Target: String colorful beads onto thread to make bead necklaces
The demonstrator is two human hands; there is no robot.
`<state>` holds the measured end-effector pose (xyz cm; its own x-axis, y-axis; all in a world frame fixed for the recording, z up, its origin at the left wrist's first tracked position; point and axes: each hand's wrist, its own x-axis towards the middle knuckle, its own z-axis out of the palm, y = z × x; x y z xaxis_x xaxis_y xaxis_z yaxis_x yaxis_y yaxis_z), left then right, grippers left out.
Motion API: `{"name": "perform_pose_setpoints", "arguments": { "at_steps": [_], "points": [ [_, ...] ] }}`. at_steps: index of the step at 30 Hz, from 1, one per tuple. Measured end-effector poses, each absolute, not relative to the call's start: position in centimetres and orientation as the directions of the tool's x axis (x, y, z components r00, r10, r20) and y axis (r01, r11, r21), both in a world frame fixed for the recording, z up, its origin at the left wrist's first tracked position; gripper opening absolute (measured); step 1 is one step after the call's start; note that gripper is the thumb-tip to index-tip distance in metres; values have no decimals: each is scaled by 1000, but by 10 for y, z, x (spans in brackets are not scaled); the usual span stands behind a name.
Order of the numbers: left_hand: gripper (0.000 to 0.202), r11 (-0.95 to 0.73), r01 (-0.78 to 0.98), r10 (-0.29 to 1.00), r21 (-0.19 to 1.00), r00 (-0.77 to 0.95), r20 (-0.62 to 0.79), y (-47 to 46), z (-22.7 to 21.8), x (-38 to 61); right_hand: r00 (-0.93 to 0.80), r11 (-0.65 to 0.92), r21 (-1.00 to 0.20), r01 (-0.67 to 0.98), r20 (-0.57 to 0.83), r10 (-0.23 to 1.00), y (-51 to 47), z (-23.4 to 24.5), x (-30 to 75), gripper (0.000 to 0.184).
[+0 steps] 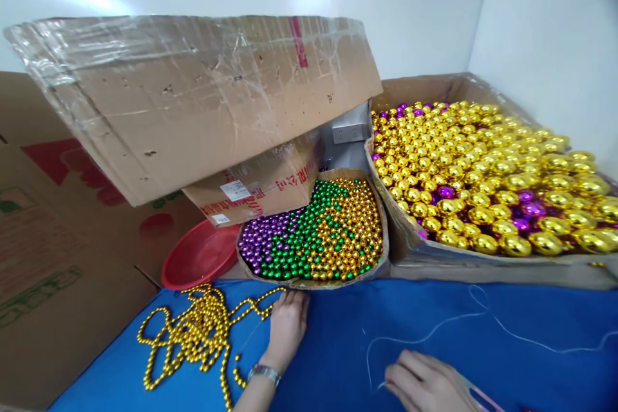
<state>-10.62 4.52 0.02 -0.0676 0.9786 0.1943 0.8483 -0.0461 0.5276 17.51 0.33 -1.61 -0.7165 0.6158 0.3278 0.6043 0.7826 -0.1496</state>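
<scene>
My left hand (286, 327) lies on the blue cloth (338, 347) with its fingers closed near the end of a gold bead strand (196, 331), just below a box of small purple, green and gold beads (313, 232). A watch is on that wrist. My right hand (425, 383) rests low on the cloth, fingers curled, pinching a thin white thread (487, 312) that loops away to the right.
A big cardboard box of large gold and purple balls (487, 174) fills the right. A red plastic basin (197, 257) sits left of the small-bead box. Taped cardboard flaps (193, 96) hang overhead, more cardboard stands at left, and white walls are behind.
</scene>
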Motion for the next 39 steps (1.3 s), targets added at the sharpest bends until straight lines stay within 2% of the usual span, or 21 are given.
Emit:
{"name": "perform_pose_setpoints", "arguments": {
  "at_steps": [3, 5, 7, 9, 11, 14, 18, 21, 24, 27, 29, 32, 34, 36, 38, 39],
  "points": [
    [27, -82, 737, 992, 671, -5, 128, 27, 25, -78, -758, 830, -2, 558, 406, 511, 1, 11, 170, 5],
    [29, -89, 614, 996, 784, 69, 59, 15, 40, -54, -763, 846, 78, 527, 482, 431, 1, 33, 168, 10],
    [29, -26, 407, 989, 913, 142, -34, 5, 51, -34, -733, 852, 122, 509, 581, 355, 3, 53, 169, 18],
    [28, 76, 200, 971, 977, 209, -118, -2, 56, -19, -708, 859, 140, 493, 639, 302, 7, 66, 173, 25],
    [28, 125, 95, 953, 988, 265, -146, -5, 56, -10, -732, 863, 169, 475, 621, 281, 12, 72, 179, 27],
    [26, 161, -9, 929, 987, 339, -148, -8, 52, -4, -815, 876, 204, 437, 503, 289, 20, 70, 187, 21],
    [23, 262, -140, 888, 955, 422, -181, -13, 47, 0, -849, 920, 120, 373, 444, 286, 28, 63, 188, 17],
    [23, 311, -190, 885, 931, 415, -210, -17, 45, 1, -856, 938, 76, 337, 439, 272, 31, 62, 187, 17],
    [27, 318, -201, 907, 927, 350, -235, -18, 45, 0, -852, 938, 78, 337, 449, 269, 31, 64, 188, 18],
    [31, 238, -50, 940, 970, 261, -217, -18, 50, -3, -853, 929, 90, 359, 434, 288, 30, 66, 188, 21],
    [30, 136, 137, 966, 981, 203, -162, -18, 57, -5, -841, 916, -66, 395, 376, 390, 30, 67, 189, 26],
    [30, -20, 374, 987, 927, 158, -42, -15, 64, -12, -778, 776, -430, 461, 225, 587, 28, 69, 191, 30],
    [28, -90, 458, 988, 884, 153, 21, -11, 62, -16, -736, 665, -569, 483, 147, 661, 26, 67, 195, 27],
    [27, -131, 489, 986, 863, 154, 62, -8, 56, -18, -725, 578, -662, 477, 76, 685, 21, 59, 198, 25],
    [25, -143, 473, 986, 870, 142, 85, -8, 48, -17, -721, 377, -836, 399, -31, 693, 14, 47, 197, 26],
    [25, -138, 452, 988, 881, 126, 89, -8, 45, -16, -712, 190, -932, 307, -93, 696, 9, 40, 195, 26]
  ]
}}
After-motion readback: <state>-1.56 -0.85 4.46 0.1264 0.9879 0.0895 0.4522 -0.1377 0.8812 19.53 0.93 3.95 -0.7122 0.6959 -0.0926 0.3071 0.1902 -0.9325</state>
